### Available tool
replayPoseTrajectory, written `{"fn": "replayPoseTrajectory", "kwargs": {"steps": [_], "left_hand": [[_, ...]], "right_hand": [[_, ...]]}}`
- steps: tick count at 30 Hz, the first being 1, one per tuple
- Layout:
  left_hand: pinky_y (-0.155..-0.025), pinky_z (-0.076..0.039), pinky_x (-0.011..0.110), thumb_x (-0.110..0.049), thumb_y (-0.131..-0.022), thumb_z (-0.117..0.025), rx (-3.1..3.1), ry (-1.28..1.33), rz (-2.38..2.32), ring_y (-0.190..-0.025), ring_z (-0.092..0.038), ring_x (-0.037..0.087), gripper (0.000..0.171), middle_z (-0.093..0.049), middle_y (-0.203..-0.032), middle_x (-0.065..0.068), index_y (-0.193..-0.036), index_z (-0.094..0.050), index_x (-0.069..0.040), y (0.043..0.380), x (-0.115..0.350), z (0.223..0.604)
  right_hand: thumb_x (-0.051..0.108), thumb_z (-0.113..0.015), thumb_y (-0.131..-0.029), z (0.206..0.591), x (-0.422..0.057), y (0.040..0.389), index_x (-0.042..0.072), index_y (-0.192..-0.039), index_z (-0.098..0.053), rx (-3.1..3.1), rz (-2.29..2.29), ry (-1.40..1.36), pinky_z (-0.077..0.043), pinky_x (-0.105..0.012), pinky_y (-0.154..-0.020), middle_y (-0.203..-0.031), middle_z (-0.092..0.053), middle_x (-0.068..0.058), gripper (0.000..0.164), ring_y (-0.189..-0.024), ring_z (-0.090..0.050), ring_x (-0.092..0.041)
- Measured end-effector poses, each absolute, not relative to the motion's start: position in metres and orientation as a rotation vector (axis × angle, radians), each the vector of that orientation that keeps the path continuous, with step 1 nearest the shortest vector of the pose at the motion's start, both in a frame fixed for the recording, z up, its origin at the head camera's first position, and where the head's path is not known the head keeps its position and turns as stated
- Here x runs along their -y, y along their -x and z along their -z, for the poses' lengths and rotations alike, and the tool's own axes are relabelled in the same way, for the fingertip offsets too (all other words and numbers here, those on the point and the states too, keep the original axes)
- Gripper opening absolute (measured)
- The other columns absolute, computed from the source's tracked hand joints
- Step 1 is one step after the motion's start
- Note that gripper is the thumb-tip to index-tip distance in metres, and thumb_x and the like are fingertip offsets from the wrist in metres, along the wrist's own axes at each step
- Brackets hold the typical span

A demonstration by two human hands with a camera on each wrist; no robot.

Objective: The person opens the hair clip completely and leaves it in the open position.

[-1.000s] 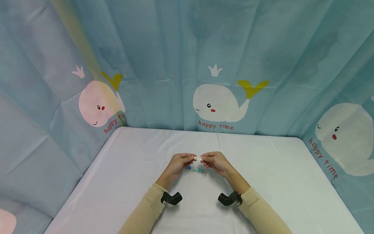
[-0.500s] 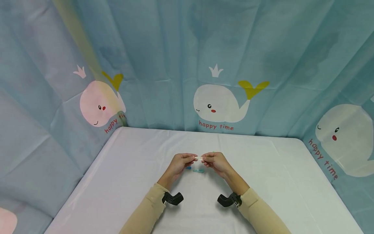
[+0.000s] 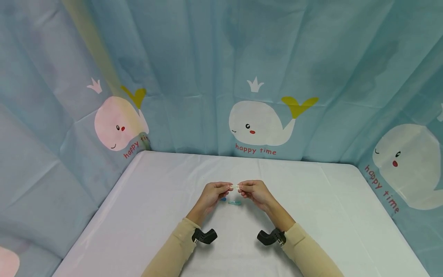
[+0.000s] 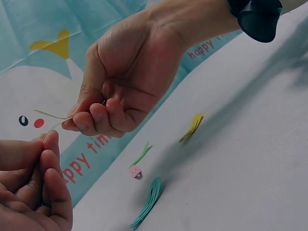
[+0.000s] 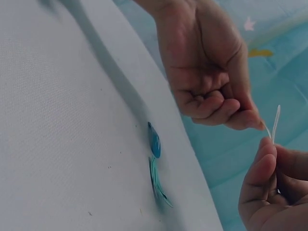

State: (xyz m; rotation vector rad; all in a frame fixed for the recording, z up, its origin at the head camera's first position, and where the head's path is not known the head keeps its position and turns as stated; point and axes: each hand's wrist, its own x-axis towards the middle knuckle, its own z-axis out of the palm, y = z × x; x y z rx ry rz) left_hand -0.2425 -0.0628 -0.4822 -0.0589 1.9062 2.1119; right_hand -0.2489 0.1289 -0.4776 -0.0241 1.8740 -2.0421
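Observation:
Between both hands, above the table, is a pale, whitish snap hair clip (image 3: 235,187). My left hand (image 3: 211,193) pinches one end between thumb and fingers. The other end is pinched by my right hand (image 3: 256,192). In the right wrist view the thin strips of the pale clip (image 5: 276,122) stand apart, one sticking up free; the left wrist view also shows them spread. Fingertips hide much of the clip. Below the hands lie a teal snap clip (image 4: 147,204) and a blue snap clip (image 5: 154,140).
A yellow clip (image 4: 193,127) and a green clip (image 4: 141,155) with a pink ornament (image 4: 135,172) lie on the white tablecloth (image 3: 155,215). A blue curtain (image 3: 194,77) printed with whales encloses the table's back and sides.
Both hands stay nearly in place, still pinching the pale clip. The clips on the table have not visibly moved.

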Motion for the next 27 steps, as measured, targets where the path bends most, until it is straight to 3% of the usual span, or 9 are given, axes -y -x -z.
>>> {"fn": "replayPoseTrajectory", "kwargs": {"steps": [27], "left_hand": [[-0.077, -0.052, 0.028, -0.015, -0.093, -0.064, -1.921, 0.046, -2.127, -0.076, -0.062, 0.010, 0.028, -0.073, -0.083, -0.004, -0.112, -0.069, 0.005, 0.248, 0.065, 0.479]], "right_hand": [[0.004, -0.057, -0.096, 0.466, -0.133, 0.254, -0.017, -0.115, -0.059, -1.843, 2.062, 0.053, -0.051, -0.019, -0.061, -0.075, -0.069, 0.001, 0.029, -0.064, -0.058, -0.008]]}}
